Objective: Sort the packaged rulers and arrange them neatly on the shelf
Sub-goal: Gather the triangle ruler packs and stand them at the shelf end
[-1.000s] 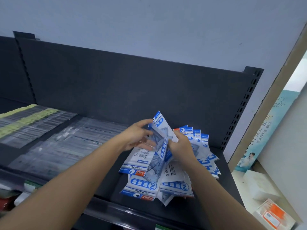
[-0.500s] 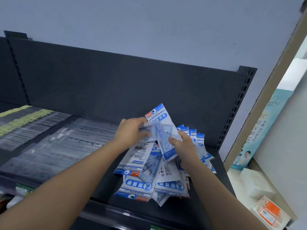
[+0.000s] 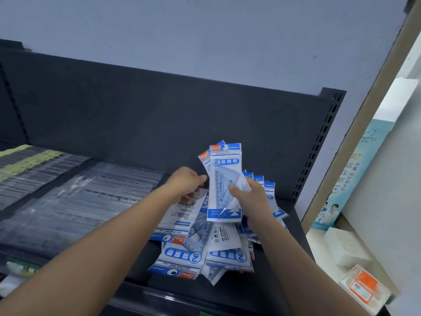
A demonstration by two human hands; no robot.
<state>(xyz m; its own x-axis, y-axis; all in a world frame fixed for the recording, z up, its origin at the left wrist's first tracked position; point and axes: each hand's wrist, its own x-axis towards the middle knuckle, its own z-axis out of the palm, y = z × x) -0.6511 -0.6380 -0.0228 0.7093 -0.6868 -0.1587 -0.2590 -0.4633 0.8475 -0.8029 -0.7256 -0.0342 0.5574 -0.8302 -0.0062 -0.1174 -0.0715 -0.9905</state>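
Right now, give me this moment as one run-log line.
phase: sorting | right hand: holds set-square packets upright | left hand: at their left edge, grip unclear | pile: jumbled on shelf

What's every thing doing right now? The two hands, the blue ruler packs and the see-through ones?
right hand, grips the held packs.
left hand, curled beside those packs; grip unclear.
held packs, upright above the pile.
pile of packs, jumbled, lying on the shelf.
packs behind right hand, leaning in an overlapping row.
clear ruler packs, lying flat in rows.
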